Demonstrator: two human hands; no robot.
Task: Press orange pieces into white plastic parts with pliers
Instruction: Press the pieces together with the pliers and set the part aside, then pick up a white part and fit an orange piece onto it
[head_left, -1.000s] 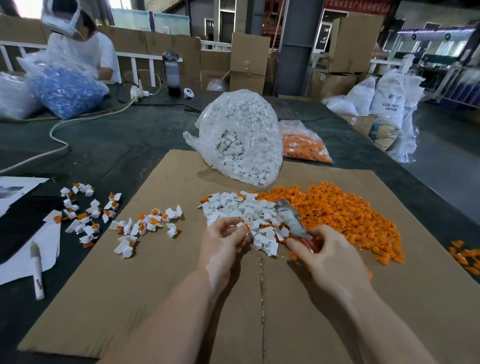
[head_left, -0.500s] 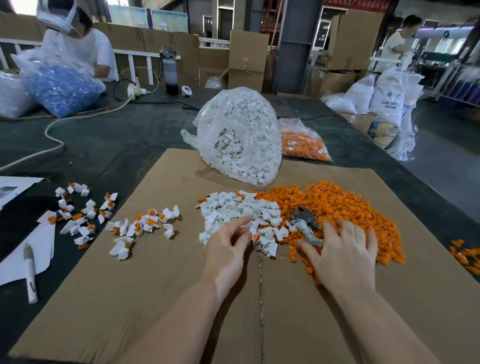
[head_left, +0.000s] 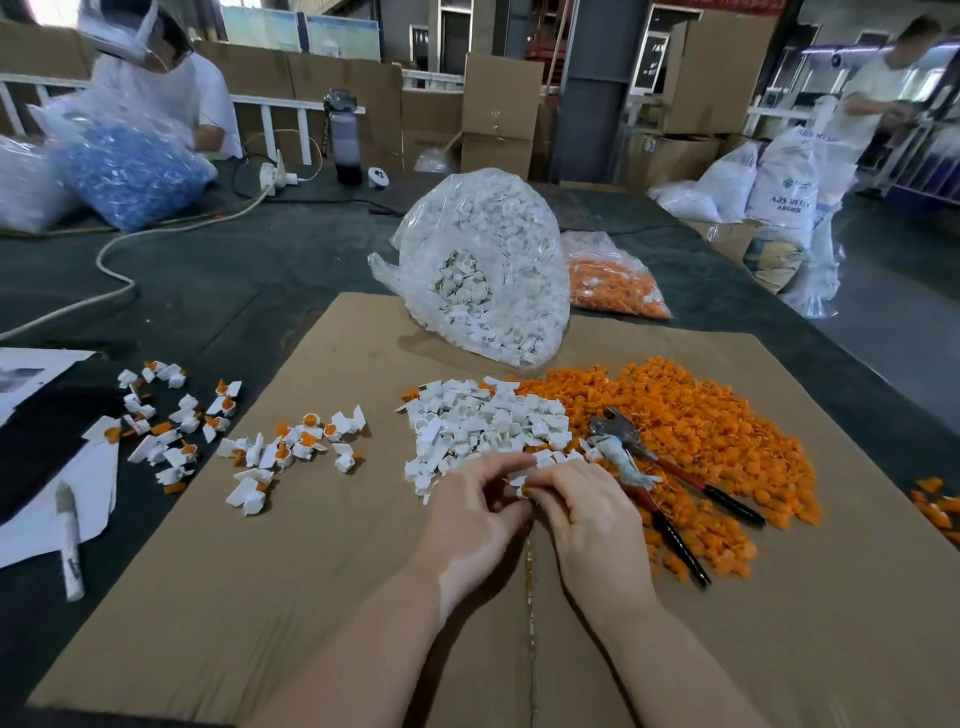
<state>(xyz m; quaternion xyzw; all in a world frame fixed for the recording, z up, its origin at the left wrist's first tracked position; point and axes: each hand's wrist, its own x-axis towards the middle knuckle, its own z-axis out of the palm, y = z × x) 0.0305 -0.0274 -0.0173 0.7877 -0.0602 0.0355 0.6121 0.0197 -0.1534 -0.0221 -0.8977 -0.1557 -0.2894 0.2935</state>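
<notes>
While both hands meet at the near edge of the white plastic parts (head_left: 483, 423), the pliers (head_left: 654, 475) lie untouched just to their right, red-and-black handles spread apart and pointing toward the near right, metal head resting on the orange pieces (head_left: 685, 426). The left hand (head_left: 470, 514) has its fingers curled, its grip pinching a small white part (head_left: 519, 477) at the fingertips; the right hand (head_left: 592, 512) curls in from the other side and pinches at the same spot, so the two sets of fingertips touch. Whether the right grip also holds an orange bit is too hidden to tell.

A flat brown cardboard sheet (head_left: 332, 582) covers the dark worktop (head_left: 208, 291), and a seam runs down it between the forearms. Bare cardboard lies open left of and below the hands. The loose white pile and the wider orange pile touch each other, the orange spreading toward the sheet's right edge. Behind them a crinkled clear bag of white parts (head_left: 483, 270) bulges upright, with a flatter bag of orange pieces (head_left: 613, 283) just beside it on the right.

To the left, assembled white-and-orange pieces (head_left: 291, 449) lie scattered across the sheet's left edge and onto the dark worktop. Near the left border a marker (head_left: 70, 540) rests on white paper (head_left: 31, 525).
</notes>
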